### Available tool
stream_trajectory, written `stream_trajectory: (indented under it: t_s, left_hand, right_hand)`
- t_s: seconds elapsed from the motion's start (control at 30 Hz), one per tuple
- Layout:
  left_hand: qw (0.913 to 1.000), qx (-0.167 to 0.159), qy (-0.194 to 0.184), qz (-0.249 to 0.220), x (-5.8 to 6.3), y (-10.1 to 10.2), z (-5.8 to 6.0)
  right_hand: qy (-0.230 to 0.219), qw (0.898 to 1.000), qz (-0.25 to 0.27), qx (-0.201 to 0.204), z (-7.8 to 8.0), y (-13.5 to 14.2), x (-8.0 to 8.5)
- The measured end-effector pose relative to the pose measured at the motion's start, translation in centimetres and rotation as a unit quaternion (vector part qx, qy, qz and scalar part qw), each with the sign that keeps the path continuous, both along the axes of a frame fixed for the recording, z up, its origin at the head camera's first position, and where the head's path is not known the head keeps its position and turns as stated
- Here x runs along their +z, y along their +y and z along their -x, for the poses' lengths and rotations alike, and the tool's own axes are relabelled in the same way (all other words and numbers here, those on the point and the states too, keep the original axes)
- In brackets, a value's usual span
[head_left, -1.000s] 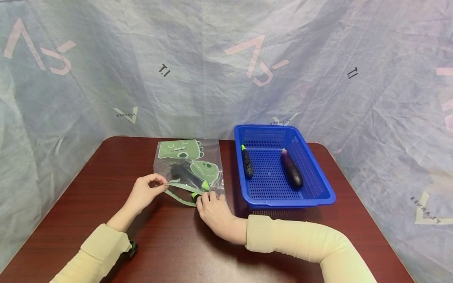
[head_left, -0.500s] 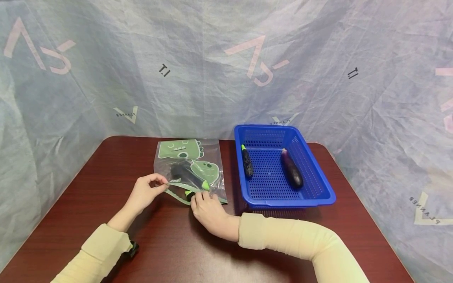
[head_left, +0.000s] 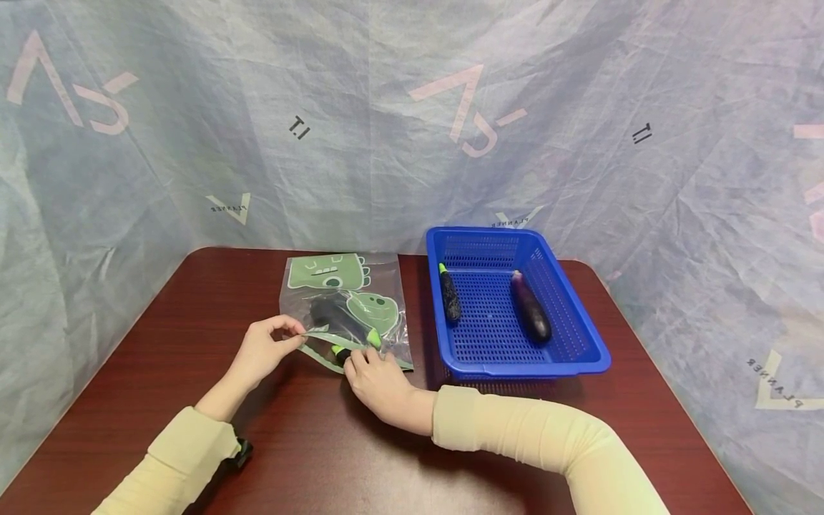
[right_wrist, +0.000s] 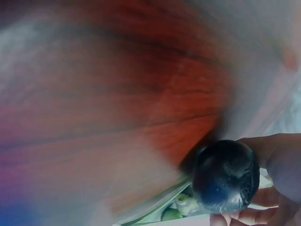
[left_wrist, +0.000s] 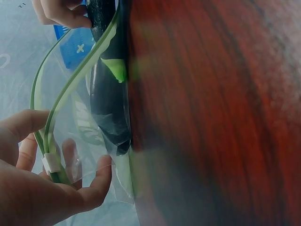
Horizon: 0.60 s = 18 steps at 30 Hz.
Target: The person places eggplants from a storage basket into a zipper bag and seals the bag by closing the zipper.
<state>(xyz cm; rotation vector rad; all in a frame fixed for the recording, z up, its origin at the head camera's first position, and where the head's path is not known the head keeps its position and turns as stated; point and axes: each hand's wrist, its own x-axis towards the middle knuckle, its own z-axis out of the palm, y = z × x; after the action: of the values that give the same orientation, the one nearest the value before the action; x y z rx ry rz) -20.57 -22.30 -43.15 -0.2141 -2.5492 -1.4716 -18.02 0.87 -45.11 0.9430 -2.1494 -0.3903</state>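
A clear zip bag with green cartoon prints lies on the table, its green-edged mouth spread toward me. My left hand pinches the left corner of that mouth, near a white slider in the left wrist view. Inside the bag rests a dark eggplant with a bright green stem. My right hand grips a second dark eggplant, stem end pointing left into the mouth. Its rounded, glossy end shows between thumb and fingers in the right wrist view.
A blue perforated basket stands right of the bag. In it lie a thin dark eggplant with a green stem and a larger purple one. A printed grey cloth hangs behind the reddish-brown table.
My right hand has moved left with its eggplant, whose green stem has shifted further left within the bag's mouth. The left hand holds its place at the bag's corner.
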Motion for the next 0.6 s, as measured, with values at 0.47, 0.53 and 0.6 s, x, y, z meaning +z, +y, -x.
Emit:
stream_trajectory:
  t_s: [0.47, 0.53, 0.6]
  left_hand:
    - [1.0, 0.003, 0.0, 0.004, 0.0, -0.1, -0.1]
    - [1.0, 0.002, 0.001, 0.005, 0.0, 0.0, -0.1]
    - [1.0, 0.002, 0.0, 0.006, 0.0, 0.0, -0.1]
  right_hand:
    - [-0.125, 0.992, -0.018, 0.031, -0.6, 1.8, 1.5]
    - [-0.148, 0.988, -0.021, 0.035, -0.9, 2.3, 1.7]
    - [-0.164, 0.986, -0.023, 0.038, -1.1, 2.7, 1.8]
